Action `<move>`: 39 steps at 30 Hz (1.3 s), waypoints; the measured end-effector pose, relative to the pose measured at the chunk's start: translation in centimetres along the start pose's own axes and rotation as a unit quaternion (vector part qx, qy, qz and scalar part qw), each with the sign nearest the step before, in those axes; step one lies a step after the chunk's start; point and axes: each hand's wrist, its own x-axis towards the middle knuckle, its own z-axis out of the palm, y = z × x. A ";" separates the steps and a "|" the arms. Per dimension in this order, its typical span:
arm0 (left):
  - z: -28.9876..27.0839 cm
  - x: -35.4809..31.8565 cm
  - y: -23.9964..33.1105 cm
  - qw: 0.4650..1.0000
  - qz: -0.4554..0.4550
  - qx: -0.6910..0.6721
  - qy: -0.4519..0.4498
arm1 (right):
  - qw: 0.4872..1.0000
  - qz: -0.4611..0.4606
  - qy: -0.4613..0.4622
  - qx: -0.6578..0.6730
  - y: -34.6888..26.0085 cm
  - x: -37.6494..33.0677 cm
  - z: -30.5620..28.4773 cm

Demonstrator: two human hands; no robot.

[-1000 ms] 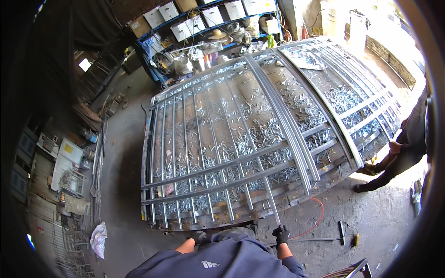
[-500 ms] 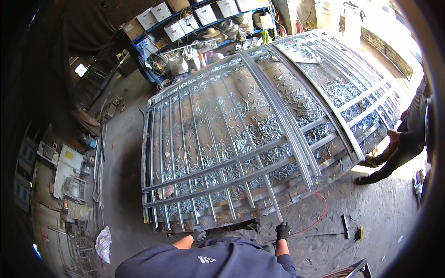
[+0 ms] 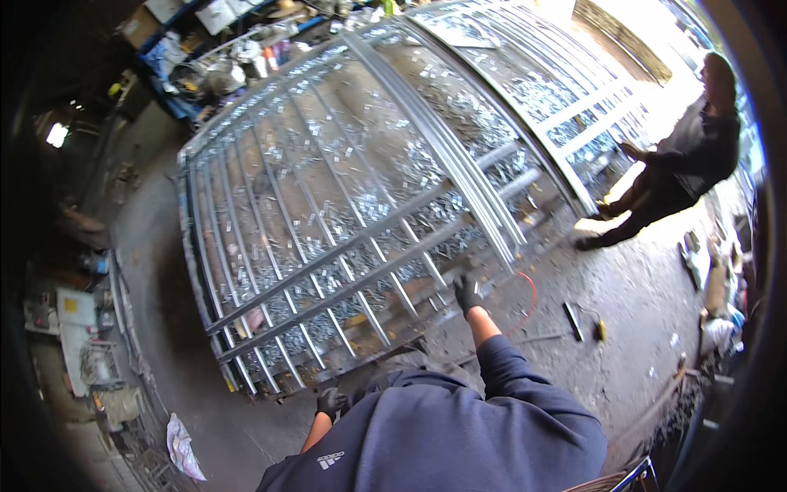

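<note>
well, right hand (image 3: 468,293) (black-gloved) nears metal bars (image 3: 436,148)

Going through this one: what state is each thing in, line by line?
Right hand: gloved, extended forward, grip unclear
Left hand: gloved, held low, grip unclear
Slatted metal frame: lying flat
Bar bundle: laid across the frame
Small metal pieces: scattered loose
Red hose or cable: curved
White sack: crumpled
Co-worker: standing

Table (image 3: 352,94) ahead — metal bars (image 3: 436,148) across it, small pieces (image 3: 414,176) strewn between them. Boxes (image 3: 216,15) beyond far edge, leftward; co-worker (image 3: 689,168) to the right. Right hand (image 3: 468,293) by near edge — left hand (image 3: 330,402) further left.
</note>
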 end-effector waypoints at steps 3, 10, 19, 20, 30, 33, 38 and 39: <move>1.3 -0.2 -2.1 0.997 0.014 0.073 -0.026 | 0.952 -0.180 0.230 -0.090 -2.3 2.5 -8.1; 2.1 -0.4 -1.3 0.998 0.002 0.027 -0.050 | 0.879 -0.137 0.057 -0.453 1.0 11.1 -12.8; 7.4 0.4 2.9 0.997 0.065 0.001 0.050 | 0.940 0.067 -0.200 0.267 2.0 9.8 -19.2; 8.6 0.1 3.3 0.999 0.025 -0.041 0.007 | 0.918 0.007 -0.222 0.328 2.0 8.4 -19.3; 31.3 -7.3 3.5 0.967 0.201 0.105 -0.119 | 0.943 0.045 -0.226 0.241 14.6 -7.2 -20.5; 37.3 -9.2 2.4 0.964 0.170 0.102 -0.179 | 0.956 -0.249 -0.152 -0.017 21.9 -14.3 -21.6; 45.9 -10.9 -0.6 0.957 0.076 0.097 -0.263 | 0.894 -0.024 -0.411 0.178 38.4 -33.3 -29.3; 47.4 -10.8 -0.8 0.953 0.094 0.103 -0.268 | 0.896 0.011 -0.444 0.029 40.7 -36.8 -30.6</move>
